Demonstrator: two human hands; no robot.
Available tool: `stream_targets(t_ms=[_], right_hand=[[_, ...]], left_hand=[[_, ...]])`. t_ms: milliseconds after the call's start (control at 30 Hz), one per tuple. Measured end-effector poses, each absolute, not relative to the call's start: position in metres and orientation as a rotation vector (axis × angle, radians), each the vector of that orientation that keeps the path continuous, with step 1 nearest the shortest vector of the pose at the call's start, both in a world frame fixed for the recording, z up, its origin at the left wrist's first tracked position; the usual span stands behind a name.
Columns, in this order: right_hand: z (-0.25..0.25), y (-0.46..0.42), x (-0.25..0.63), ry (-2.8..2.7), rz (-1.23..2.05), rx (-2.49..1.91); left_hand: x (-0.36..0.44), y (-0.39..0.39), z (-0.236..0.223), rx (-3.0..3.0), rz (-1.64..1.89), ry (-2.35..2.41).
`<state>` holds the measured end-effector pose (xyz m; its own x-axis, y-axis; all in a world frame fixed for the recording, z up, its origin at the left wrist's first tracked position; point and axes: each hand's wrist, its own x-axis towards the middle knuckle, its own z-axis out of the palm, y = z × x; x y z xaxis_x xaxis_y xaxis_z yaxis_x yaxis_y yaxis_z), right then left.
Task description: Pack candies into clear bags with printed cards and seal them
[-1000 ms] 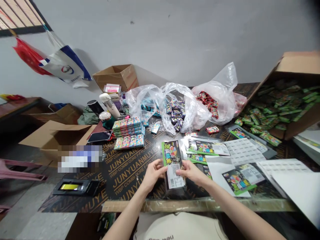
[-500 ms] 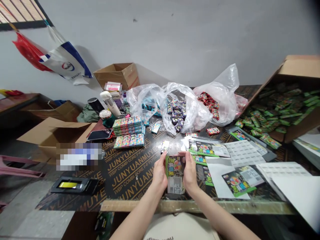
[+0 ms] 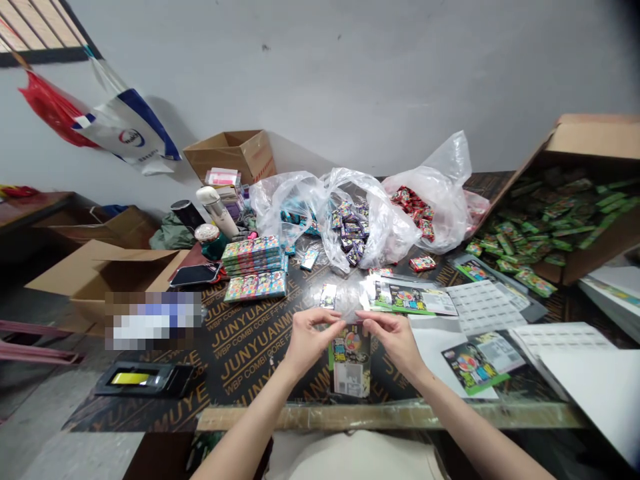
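Note:
My left hand (image 3: pixel 306 338) and my right hand (image 3: pixel 395 337) pinch the top edge of a clear plastic sleeve holding a green and black printed card (image 3: pixel 350 360). The sleeve lies near the table's front edge, between both hands. Just beyond my fingers a small candy packet (image 3: pixel 328 295) rests on the dark board. To the right lie more printed cards (image 3: pixel 415 298) and another card on white paper (image 3: pixel 473 365).
Three clear bags of candy packets (image 3: pixel 357 223) stand behind. Stacked colourful boxes (image 3: pixel 254 267) are at left, a tipped carton of green packets (image 3: pixel 555 220) at right. An open carton (image 3: pixel 107 273), a black tape dispenser (image 3: pixel 143 379) and white sheets (image 3: pixel 590 373) lie around.
The card has gone fully down into the sleeve. My hands moved from the sleeve's sides up to its top edge, fingers now pinching there.

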<state>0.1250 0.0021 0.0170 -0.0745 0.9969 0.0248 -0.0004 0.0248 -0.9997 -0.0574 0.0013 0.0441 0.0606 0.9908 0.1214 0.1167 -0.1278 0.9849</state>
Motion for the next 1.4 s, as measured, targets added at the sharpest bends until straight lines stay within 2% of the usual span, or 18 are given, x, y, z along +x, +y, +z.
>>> stream_targets(t_ms=[333, 533, 633, 733, 867, 933, 1000, 1067, 1200, 1300, 1400], right_hand=[[0.040, 0.002, 0.123, -1.511, 1.247, -1.113], [0.030, -0.008, 0.135, -1.889, 0.810, -1.010], [0.021, -0.013, 0.142, -1.971, 0.724, -0.956], [0.000, -0.024, 0.141, -1.809, 0.863, -1.082], [-0.047, -0.040, 0.125, -1.652, 1.330, -1.162], [-0.062, -0.031, 0.113, -1.633, 1.446, -1.144], [-0.064, -0.004, 0.100, -1.693, 1.320, -1.145], [-0.058, 0.041, 0.084, -1.865, 1.016, -1.153], [-0.045, 0.149, 0.046, -2.244, 0.479, -1.320], [-0.041, 0.210, 0.020, -2.378, 0.352, -1.462], [-0.039, 0.233, 0.004, -2.381, 0.352, -1.464]], left_hand=[[-0.066, 0.011, 0.050, 1.517, 1.041, 1.115], [-0.068, -0.004, 0.043, 1.834, 1.092, 1.144], [-0.070, -0.005, 0.041, 1.897, 1.072, 1.108], [-0.076, -0.002, 0.040, 1.837, 1.104, 1.136], [-0.103, 0.005, 0.022, 1.536, 1.308, 1.308], [-0.124, 0.006, 0.003, 1.306, 1.452, 1.448], [-0.147, 0.003, -0.018, 1.067, 1.593, 1.598], [-0.168, -0.009, -0.037, 0.913, 1.638, 1.723], [-0.193, -0.042, -0.058, 1.046, 1.258, 2.068], [-0.193, -0.051, -0.056, 1.249, 1.180, 2.226], [-0.178, -0.035, -0.046, 1.161, 1.202, 1.921]])
